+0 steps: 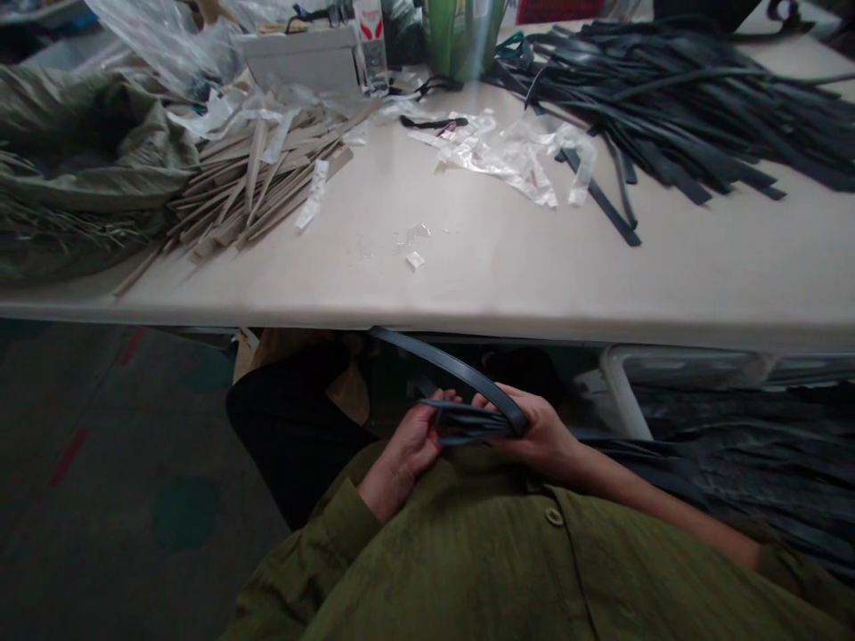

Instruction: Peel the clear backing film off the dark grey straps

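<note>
In hands (546, 432), strips (473, 425), in bin (621, 383), more strips (761, 467)

Pale table (468, 289): dark strip heap (688, 107) right; tan strips (233, 191) left, beside olive sack (86, 182); crumpled translucent film (511, 160) between, white scrap (415, 261) nearer edge.

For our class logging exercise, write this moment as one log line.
left hand, right hand: holding dark strips | table: strip pile, translucent scraps
</note>
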`<state>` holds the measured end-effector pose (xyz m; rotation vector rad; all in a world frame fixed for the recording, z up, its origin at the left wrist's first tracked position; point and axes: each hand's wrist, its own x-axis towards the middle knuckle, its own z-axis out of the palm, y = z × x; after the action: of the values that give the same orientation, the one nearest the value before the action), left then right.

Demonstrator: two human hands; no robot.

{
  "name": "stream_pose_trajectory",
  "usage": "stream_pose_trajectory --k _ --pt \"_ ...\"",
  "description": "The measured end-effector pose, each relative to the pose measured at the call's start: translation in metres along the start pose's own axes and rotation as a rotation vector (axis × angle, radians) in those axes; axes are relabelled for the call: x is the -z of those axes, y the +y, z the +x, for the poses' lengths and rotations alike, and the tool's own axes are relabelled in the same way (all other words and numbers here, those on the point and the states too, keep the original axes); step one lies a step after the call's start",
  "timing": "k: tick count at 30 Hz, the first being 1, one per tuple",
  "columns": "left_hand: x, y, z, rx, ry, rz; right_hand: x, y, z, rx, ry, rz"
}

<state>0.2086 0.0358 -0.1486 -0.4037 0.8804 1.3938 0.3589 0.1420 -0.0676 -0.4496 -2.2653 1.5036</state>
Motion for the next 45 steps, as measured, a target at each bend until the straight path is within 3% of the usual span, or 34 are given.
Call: stream_pose_trajectory --k 6,10,12,15,17,20,23,26,28,31,35,39,42,45 --pt "-0.016 -0.003 -0.031 -0.012 -0.12 -0.047 -0.01 0.015 0.011 -0.094 -0.009 0.107" --pt "-0.026 0.001 -0.042 0.064 -0.259 -0.158 0.001 0.003 0.011 -0.071 0.04 0.107" --pt "-0.028 0.007 -0.038 0.065 -0.18 -0.211 0.013 -0.009 0.005 -0.074 0.032 0.139" --pt "-0.021 0.025 -0.024 -0.084 0.141 -0.292 0.038 -0.026 -0.012 -0.134 -0.006 0.28" --pt "-0.013 0.041 -0.016 -0.216 0.285 -0.315 0.055 -0.033 -0.028 -0.159 0.031 0.428" --pt "-0.005 0.059 -0.018 -0.397 0.327 -0.307 0.073 -0.034 -0.049 -0.178 0.191 0.548" --pt "-0.003 0.056 -0.032 -0.566 0.314 -0.221 0.081 -0.029 -0.06 -0.218 0.349 0.495" --pt "-0.004 0.036 -0.047 -0.728 0.211 0.14 0.084 -0.022 -0.058 -0.23 0.416 0.517" --pt "-0.005 0.022 -0.053 -0.744 0.101 0.423 0.083 -0.019 -0.053 -0.25 0.41 0.564" --pt "-0.007 0.009 -0.056 -0.649 -0.058 0.675 0.081 -0.017 -0.042 -0.292 0.374 0.637" --pt "-0.012 0.006 -0.049 -0.48 -0.239 0.901 0.082 -0.02 -0.026 -0.33 0.32 0.686" --pt "-0.024 0.005 -0.035 -0.323 -0.43 1.175 0.088 -0.017 -0.007 -0.268 0.254 0.771" --pt "-0.033 -0.001 -0.024 -0.313 -0.566 1.436 0.094 -0.009 0.003 -0.223 0.308 0.776" --pt "-0.034 -0.007 -0.013 -0.38 -0.627 1.626 0.1 -0.002 0.004 -0.214 0.394 0.765"
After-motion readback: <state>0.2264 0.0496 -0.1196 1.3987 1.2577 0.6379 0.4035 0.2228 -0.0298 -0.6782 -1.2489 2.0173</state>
